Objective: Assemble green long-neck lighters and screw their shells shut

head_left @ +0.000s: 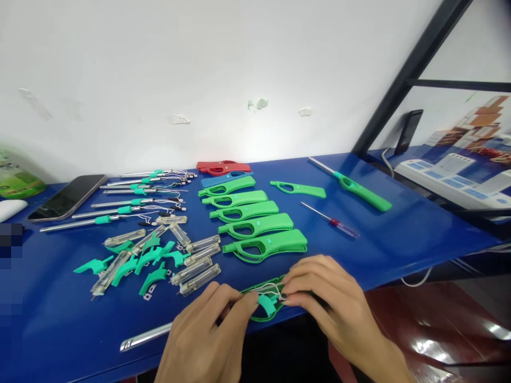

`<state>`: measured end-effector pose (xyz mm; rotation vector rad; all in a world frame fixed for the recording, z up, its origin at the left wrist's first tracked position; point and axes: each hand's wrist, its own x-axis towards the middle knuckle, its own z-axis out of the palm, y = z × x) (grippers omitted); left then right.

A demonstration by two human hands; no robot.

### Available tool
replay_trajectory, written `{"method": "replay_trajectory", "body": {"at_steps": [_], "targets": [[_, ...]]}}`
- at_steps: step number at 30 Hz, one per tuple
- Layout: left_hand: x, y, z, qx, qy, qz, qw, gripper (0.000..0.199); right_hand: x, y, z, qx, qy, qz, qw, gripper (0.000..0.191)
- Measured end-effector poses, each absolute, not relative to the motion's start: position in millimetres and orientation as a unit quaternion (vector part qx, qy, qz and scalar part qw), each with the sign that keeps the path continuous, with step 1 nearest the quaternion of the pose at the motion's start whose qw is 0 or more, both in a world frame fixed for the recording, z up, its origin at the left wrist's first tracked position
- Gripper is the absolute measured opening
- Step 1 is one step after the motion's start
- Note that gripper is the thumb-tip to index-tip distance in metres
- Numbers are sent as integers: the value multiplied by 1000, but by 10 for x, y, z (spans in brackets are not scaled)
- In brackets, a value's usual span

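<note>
Near the table's front edge lies an open green lighter casing (261, 318) between my hands. A teal trigger (268, 305) and loose white wires (269, 287) show inside it. My left hand (213, 327) is closed around the casing's left end, its thumb and finger by the trigger. A metal lighter tube (146, 337) sticks out leftward from under this hand. My right hand (329, 300) is closed on the casing's right end, fingertips at the wires; what lies under those fingers is hidden.
Several green casings (263, 242) stand in a column beyond my hands. To the left are clear fuel tanks (199, 274), teal triggers (154, 277), wired metal tubes (104, 219) and a phone (67, 197). A screwdriver (331, 220) and an assembled lighter (363, 194) lie right.
</note>
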<state>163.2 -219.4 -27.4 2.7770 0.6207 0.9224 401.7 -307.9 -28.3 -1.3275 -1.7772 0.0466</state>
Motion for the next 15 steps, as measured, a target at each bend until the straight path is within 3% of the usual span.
{"method": "replay_trajectory", "body": {"at_steps": [15], "targets": [[1677,-2164,-325,919,191,335,81,30,4104,-3093,-296,-526,-741,41,414,9]]}}
